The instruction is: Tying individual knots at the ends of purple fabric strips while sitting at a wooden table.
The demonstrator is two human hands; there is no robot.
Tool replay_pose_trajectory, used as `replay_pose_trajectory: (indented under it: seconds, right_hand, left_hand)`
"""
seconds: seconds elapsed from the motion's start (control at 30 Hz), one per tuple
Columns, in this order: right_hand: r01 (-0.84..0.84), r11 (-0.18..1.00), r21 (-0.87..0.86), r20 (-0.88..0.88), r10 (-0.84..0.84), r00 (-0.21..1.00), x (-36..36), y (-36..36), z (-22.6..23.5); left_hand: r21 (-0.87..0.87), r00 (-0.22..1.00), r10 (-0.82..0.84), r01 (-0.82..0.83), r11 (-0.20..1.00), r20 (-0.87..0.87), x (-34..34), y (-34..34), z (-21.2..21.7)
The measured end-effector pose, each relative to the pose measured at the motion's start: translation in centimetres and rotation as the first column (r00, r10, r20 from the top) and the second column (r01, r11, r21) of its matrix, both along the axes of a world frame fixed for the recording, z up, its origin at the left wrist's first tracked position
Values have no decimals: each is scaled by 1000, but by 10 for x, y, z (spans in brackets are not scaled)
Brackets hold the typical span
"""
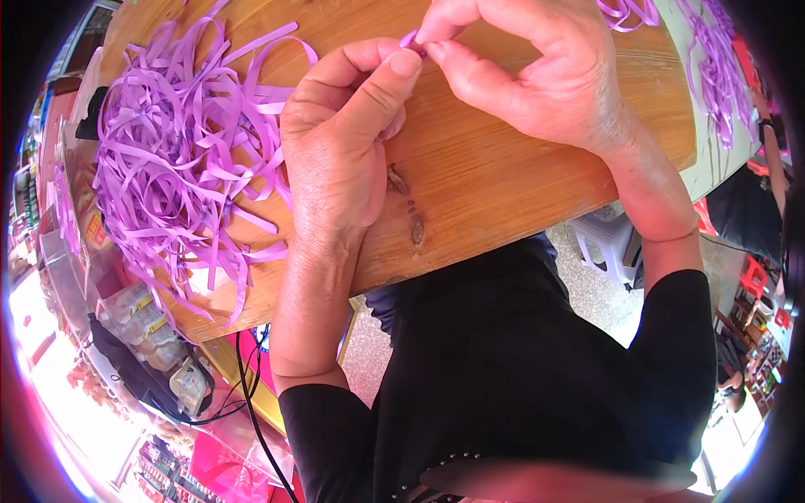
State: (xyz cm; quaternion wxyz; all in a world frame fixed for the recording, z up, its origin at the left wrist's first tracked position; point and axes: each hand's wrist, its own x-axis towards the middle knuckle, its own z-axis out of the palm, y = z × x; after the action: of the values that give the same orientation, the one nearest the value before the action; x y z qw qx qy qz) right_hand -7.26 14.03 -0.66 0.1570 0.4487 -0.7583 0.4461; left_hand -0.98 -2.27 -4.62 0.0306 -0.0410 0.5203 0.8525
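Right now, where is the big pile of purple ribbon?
In the head view, the ribbon pile lies on the left part of the wooden board, just left of the left hand.

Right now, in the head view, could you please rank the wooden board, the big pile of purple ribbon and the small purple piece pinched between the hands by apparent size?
1. Wooden board, largest.
2. Pile of purple ribbon on its left part.
3. Small purple piece, pinched between left hand and right hand, mostly hidden by fingertips.
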Motion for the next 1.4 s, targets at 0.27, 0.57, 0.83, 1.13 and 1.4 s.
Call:
replay_pose_trajectory:
  seconds: [0.27,0.57,0.83,1.13,1.4]
  right_hand:
    - [-1,1000,5,129,0,992,8,2,11]
    - [32,997,71,88,-38,995,8,5,12]
    - [53,996,65,-96,-47,994,10,3,10]
    - [62,998,-11,-92,-63,994,10,4,7]
    - [29,1000,-7,111,-28,993,12,6,16]
  left_hand:
    - [72,1000,12,-12,997,0,-1,0,1]
    - [150,999,-16,12,989,31,-1,1,2]
    - [140,998,-19,12,990,54,-1,1,1]
    - [43,998,-27,24,999,60,-1,5,4]
    - [58,998,-66,65,996,4,0,2,3]
